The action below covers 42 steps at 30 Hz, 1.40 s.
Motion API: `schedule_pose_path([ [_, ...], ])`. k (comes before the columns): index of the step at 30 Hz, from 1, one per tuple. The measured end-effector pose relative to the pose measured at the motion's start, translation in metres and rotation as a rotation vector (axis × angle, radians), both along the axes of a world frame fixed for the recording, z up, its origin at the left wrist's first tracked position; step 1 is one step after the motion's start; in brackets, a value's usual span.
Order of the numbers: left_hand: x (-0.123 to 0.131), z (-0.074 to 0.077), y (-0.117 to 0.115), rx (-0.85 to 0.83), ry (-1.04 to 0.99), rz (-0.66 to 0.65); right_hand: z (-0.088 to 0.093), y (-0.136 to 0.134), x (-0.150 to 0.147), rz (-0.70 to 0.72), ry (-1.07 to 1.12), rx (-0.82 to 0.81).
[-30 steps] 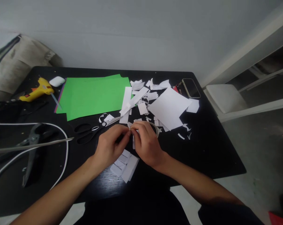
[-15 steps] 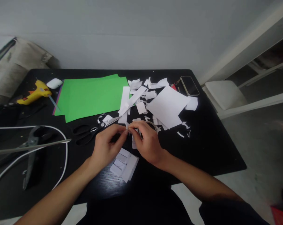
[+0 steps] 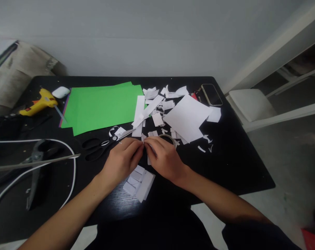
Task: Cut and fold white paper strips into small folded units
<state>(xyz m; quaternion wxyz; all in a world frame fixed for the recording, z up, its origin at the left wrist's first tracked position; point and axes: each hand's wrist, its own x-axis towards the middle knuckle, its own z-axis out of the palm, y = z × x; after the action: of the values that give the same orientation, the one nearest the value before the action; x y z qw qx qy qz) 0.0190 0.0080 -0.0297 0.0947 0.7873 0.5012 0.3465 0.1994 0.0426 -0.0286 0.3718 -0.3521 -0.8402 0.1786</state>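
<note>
Over the middle of the table, my left hand (image 3: 123,157) and my right hand (image 3: 164,158) meet at the fingertips, both closed in a pinch. A small piece of white paper (image 3: 143,136) shows between them, mostly hidden by the fingers. Just below the hands lies a folded white paper piece (image 3: 139,183) with several small flaps. Black-handled scissors (image 3: 105,144) rest left of my left hand, blades partly apart. Behind my right hand a roll of tape (image 3: 170,138) is partly covered.
Green sheets (image 3: 105,107) lie at the back left beside a yellow glue gun (image 3: 41,103) and a white case (image 3: 61,92). White paper scraps (image 3: 157,119), a larger white sheet (image 3: 187,118) and a phone (image 3: 211,94) are at right. A white cable (image 3: 74,170) loops at left.
My left hand's fingers have curled in more and its thumb has tucked closer to my right fingertips. A bit of white paper now sticks up above the fingertips. The table's things stay put.
</note>
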Motion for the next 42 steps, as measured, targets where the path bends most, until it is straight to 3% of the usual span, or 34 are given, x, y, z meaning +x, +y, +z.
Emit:
schedule_pose_path([
  [13, 0.002, 0.002, -0.001, -0.005, -0.019, 0.016, 0.001, 0.001, 0.0, -0.056, -0.111, 0.091],
  [18, 0.001, 0.006, 0.0, -0.1, -0.167, 0.138, 0.001, 0.006, 0.001, -0.088, -0.07, 0.075],
  [24, -0.006, 0.005, 0.006, -0.338, -0.442, 0.266, 0.001, 0.022, 0.012, -0.175, 0.061, -0.01],
  [28, -0.007, 0.005, 0.009, -0.433, -0.586, 0.261, -0.001, 0.031, 0.017, -0.206, 0.088, -0.046],
  [34, -0.004, 0.012, 0.009, -0.458, -0.66, 0.218, 0.001, 0.028, 0.016, -0.119, 0.106, -0.099],
  [38, -0.004, 0.014, 0.009, -0.45, -0.674, 0.201, 0.006, 0.026, 0.016, -0.115, 0.184, -0.226],
  [42, -0.005, 0.014, 0.008, -0.453, -0.648, 0.161, 0.01, 0.028, 0.017, 0.064, 0.378, -0.656],
])
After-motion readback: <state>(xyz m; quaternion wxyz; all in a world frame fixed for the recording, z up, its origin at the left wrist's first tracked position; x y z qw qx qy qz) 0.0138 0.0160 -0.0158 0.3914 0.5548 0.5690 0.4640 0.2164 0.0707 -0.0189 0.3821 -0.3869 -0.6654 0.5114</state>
